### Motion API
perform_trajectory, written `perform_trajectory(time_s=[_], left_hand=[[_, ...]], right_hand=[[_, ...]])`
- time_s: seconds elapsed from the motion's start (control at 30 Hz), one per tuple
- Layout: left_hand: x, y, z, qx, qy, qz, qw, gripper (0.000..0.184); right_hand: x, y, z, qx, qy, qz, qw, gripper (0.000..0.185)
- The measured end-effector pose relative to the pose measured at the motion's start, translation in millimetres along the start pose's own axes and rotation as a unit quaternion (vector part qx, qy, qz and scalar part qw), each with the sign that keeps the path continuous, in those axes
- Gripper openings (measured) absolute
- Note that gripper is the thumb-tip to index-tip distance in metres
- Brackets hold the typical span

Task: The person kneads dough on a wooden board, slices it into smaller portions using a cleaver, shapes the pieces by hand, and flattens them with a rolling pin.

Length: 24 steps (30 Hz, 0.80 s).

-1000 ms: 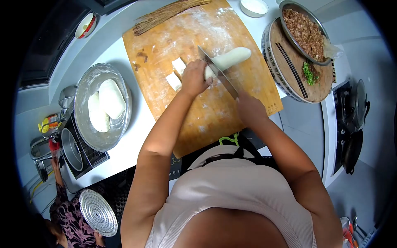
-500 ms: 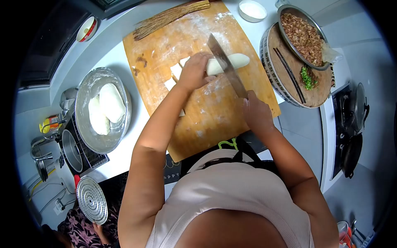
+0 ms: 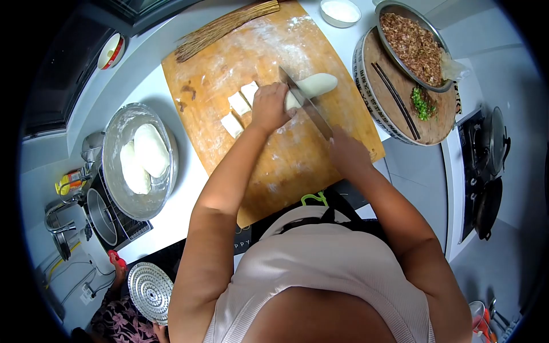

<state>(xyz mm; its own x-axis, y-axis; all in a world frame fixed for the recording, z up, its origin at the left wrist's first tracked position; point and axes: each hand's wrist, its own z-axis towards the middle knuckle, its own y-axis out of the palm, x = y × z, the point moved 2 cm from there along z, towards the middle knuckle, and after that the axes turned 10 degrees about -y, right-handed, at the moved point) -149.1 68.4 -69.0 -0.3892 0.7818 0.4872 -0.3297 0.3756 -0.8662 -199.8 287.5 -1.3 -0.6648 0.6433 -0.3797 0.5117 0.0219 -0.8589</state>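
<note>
On a floured wooden board (image 3: 297, 177) lies a smooth white dough roll (image 3: 319, 84). My left hand (image 3: 271, 107) is closed over the roll's left end, its fingers hiding part of the dough. The broad blade of a cleaver (image 3: 313, 114) stands across the roll, right beside those fingers. My right hand (image 3: 347, 153), slightly blurred, is wrapped round the cleaver's handle. Several cut dough pieces sit left of my left hand, among them one dough piece (image 3: 239, 104) and another dough piece (image 3: 231, 125) nearer me.
A metal bowl (image 3: 171, 188) with dough lumps stands left. A straw bundle (image 3: 226, 30) lies on the far board edge. To the right are a round board (image 3: 440, 127), chopsticks (image 3: 394, 100), chopped greens (image 3: 423, 104) and minced filling (image 3: 410, 46). Another person holds a perforated disc (image 3: 150, 292).
The cleaver has shifted left along the roll, and its blade sits lower in the dough. My left hand grips closer round the end. The other person's perforated disc has moved right.
</note>
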Motion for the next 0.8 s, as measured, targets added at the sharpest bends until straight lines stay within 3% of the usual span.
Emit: perform_trajectory(time_s=[0.07,0.13,0.17,0.27,0.33,0.43,0.53,0.67,0.7,0.8], left_hand=[[2,-1,1,-0.011,0.000,0.011,1.000,0.050],[1,-6,7,-0.036,0.018,0.018,0.999,0.052],[-6,-7,12,-0.010,0.006,0.024,1.000,0.052],[-27,-18,25,0.041,-0.067,0.041,0.996,0.055],[-30,-22,31,0.181,0.004,0.106,0.978,0.064],[-10,-18,38,0.083,0.145,-0.003,0.986,0.069],[7,2,41,-0.047,0.090,-0.037,0.994,0.070],[15,17,29,-0.008,0.003,-0.045,0.999,0.054],[18,19,21,0.058,0.035,-0.068,0.995,0.047],[19,25,7,0.078,0.018,-0.077,0.994,0.046]], right_hand=[[5,17,18,0.033,-0.030,0.024,0.999,0.026],[4,26,37,-0.007,-0.035,0.010,0.999,0.027],[5,27,43,-0.025,-0.038,0.002,0.999,0.028],[4,16,35,0.088,-0.068,0.042,0.993,0.030],[-3,-11,9,0.059,-0.016,0.051,0.997,0.028],[2,-28,-14,0.091,0.006,0.056,0.994,0.027],[17,-27,-16,0.129,0.003,0.030,0.991,0.025],[31,-17,-21,0.119,-0.007,0.009,0.993,0.021],[32,-17,-23,0.108,-0.009,0.006,0.994,0.023],[31,-18,-28,0.076,-0.016,0.002,0.997,0.026]])
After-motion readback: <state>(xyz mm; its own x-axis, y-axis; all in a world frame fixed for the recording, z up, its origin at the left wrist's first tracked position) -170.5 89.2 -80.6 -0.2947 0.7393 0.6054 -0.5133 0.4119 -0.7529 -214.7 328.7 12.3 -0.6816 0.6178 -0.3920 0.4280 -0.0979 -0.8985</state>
